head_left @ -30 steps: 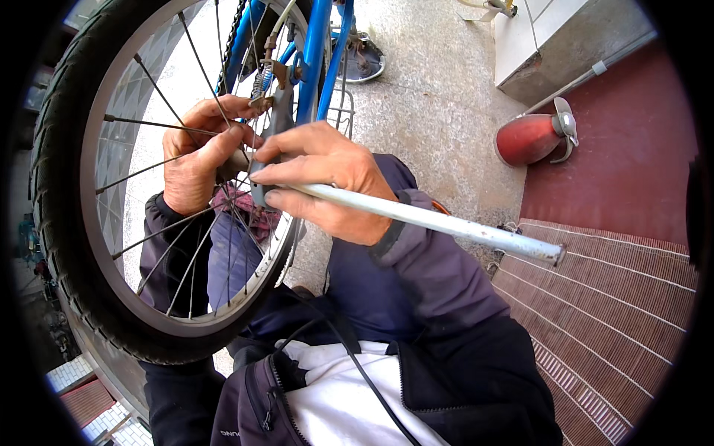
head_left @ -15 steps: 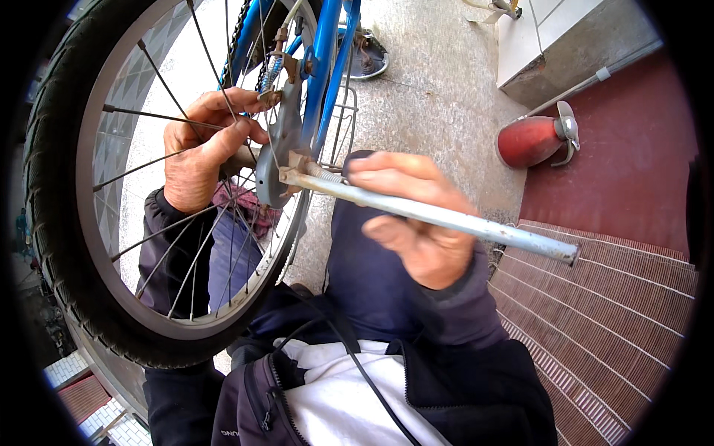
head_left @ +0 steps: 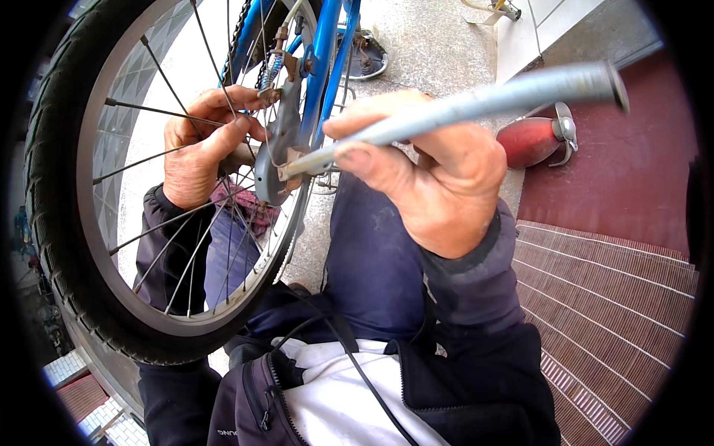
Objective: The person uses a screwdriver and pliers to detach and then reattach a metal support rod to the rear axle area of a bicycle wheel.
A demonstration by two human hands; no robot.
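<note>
My right hand (head_left: 446, 175) grips a pale metal kickstand (head_left: 491, 108) between thumb and fingers. Its narrow end meets a rusty bracket (head_left: 291, 165) beside a grey plate (head_left: 269, 175) at the wheel hub; its free end points up and right, slightly blurred. My left hand (head_left: 197, 152) reaches behind the spokes of the bicycle wheel (head_left: 63, 245). Its thumb and fingers are drawn together beside the grey plate, just under a brake cable end with a small spring (head_left: 277, 65). What lies between those fingertips is hidden.
The blue bicycle frame (head_left: 326, 52) rises beyond the hub. A red rounded vessel with a metal handle (head_left: 528, 141) lies on a dark red surface at the right, above a brown slatted mat (head_left: 602, 297). A dark shallow container (head_left: 364, 56) stands on the floor behind the frame.
My right hand has risen and closed round the kickstand. The kickstand's free end has swung upward, from pointing down and right to up and right. My left hand stays nearly still.
</note>
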